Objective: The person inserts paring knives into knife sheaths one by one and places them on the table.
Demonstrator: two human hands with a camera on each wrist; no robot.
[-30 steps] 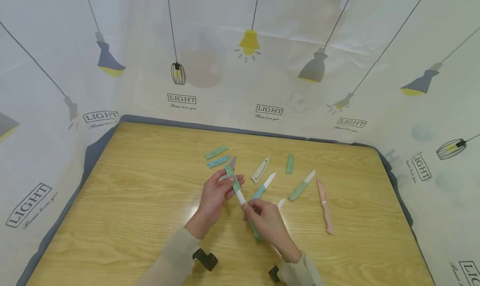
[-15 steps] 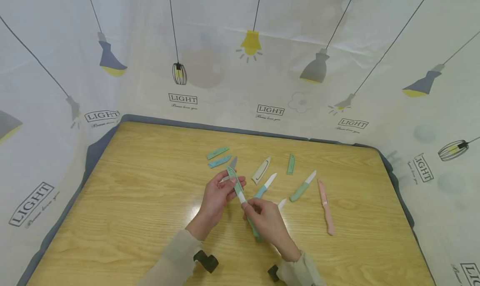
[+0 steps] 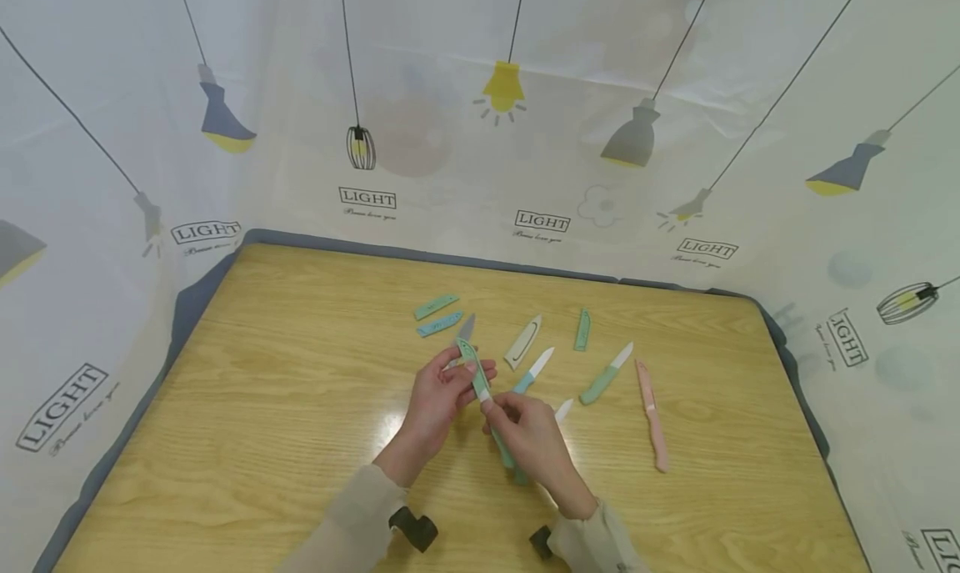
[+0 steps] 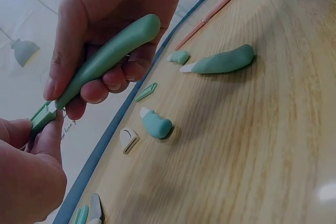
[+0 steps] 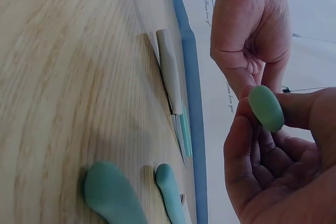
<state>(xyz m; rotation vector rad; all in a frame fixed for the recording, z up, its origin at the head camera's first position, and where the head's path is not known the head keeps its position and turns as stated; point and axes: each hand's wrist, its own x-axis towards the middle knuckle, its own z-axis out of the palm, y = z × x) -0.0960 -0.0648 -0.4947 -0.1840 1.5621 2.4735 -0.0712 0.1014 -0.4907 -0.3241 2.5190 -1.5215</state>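
Observation:
In the head view my left hand pinches a green knife sheath between thumb and fingers. My right hand grips a green-handled paring knife, whose white blade is mostly inside the sheath; only a short piece shows at the mouth. The left wrist view shows the knife's handle in the right hand and the sheath's open end around the blade. Below the right hand lies another green-handled knife, partly hidden in the head view. A steel-bladed knife with a pale handle lies behind the left hand.
A blue-handled knife, a green-handled knife and a pink sheathed knife lie on the wooden table. Farther back are a cream sheath, two green sheaths and a blue sheath. A printed curtain surrounds the table.
The knife's blade has slid deeper into the green sheath, so less white shows between the hands. The hands have come slightly closer together. Things on the table have stayed put.

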